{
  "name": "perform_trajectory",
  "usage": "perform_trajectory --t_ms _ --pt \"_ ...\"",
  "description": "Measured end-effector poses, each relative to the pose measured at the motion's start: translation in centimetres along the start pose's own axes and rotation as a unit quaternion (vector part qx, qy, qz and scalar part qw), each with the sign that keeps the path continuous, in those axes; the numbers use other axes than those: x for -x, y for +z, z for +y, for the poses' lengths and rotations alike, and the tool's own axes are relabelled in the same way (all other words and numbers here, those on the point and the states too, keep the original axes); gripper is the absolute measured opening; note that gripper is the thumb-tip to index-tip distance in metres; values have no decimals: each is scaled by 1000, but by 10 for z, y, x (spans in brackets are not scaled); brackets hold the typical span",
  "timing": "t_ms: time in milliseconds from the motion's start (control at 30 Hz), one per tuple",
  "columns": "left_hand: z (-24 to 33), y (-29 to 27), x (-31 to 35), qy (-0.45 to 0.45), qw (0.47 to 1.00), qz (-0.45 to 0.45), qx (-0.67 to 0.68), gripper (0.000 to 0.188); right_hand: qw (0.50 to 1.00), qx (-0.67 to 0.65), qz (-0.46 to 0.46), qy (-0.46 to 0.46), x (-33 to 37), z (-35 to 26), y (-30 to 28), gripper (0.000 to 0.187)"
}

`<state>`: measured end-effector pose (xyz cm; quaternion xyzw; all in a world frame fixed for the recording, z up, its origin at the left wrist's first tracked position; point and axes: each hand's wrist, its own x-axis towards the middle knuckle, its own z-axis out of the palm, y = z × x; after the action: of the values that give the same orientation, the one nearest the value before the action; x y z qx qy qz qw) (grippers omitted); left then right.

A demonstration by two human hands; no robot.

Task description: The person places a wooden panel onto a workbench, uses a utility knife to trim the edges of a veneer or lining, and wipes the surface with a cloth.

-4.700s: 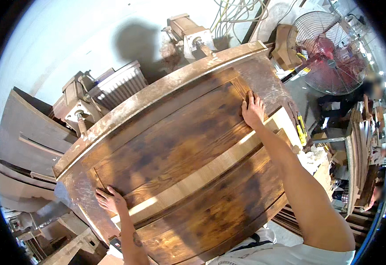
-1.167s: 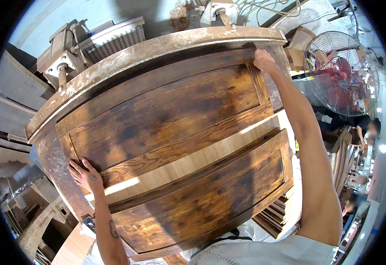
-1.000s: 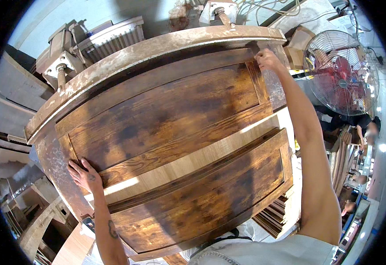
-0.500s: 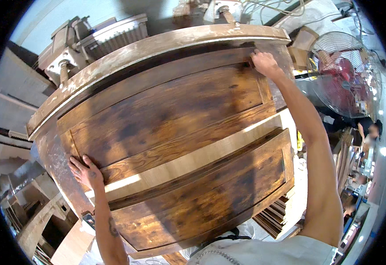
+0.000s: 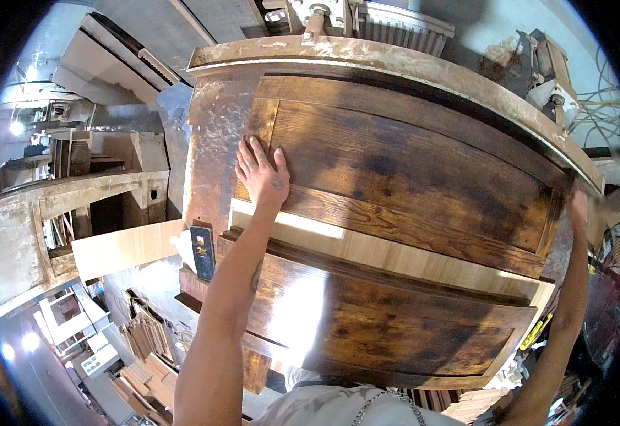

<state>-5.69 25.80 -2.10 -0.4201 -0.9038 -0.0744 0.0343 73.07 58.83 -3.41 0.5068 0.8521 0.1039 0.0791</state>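
Note:
A dark-stained wooden panel [image 5: 395, 163] with a raised frame lies on a worn metal bed, its far edge along a pale rail [image 5: 395, 60]. My left hand [image 5: 264, 174] rests flat on the panel's left end, fingers spread. At the far right corner, my right hand [image 5: 578, 206] is against or beside the panel's edge; it is blurred and its fingers cannot be made out. Closer to me is a second stained panel [image 5: 388, 319], the front of a piece with a pale wood strip [image 5: 395, 248] behind its top edge.
A phone [image 5: 202, 252] stands left of my forearm, next to a pale board [image 5: 125, 248]. Metal brackets [image 5: 315, 25] hold the rail's back. Cables [image 5: 597, 106] lie at the far right. Stacked wood strips [image 5: 147, 334] stand lower left, beyond a worn bench frame [image 5: 75, 199].
The view has swung left, so panels and hands appear further right and the phone shows fully. Both hands stay near the same ends of the far panel.

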Motion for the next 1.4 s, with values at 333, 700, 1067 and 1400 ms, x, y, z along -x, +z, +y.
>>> perform_trajectory --t_ms 333,700,1067,1400 --pt "9 10 5 39 997 57 -27 62 978 -19 70 193 87 -28 -29 28" --pt "-20 -43 -57 -128 919 14 373 71 732 -464 94 490 51 -162 -119 64" --pt "-82 -218 35 -163 733 -83 655 76 494 -729 309 359 252 -166 -313 36" --pt "-39 -217 123 -156 707 -108 682 77 574 -640 411 303 400 -186 -395 24"
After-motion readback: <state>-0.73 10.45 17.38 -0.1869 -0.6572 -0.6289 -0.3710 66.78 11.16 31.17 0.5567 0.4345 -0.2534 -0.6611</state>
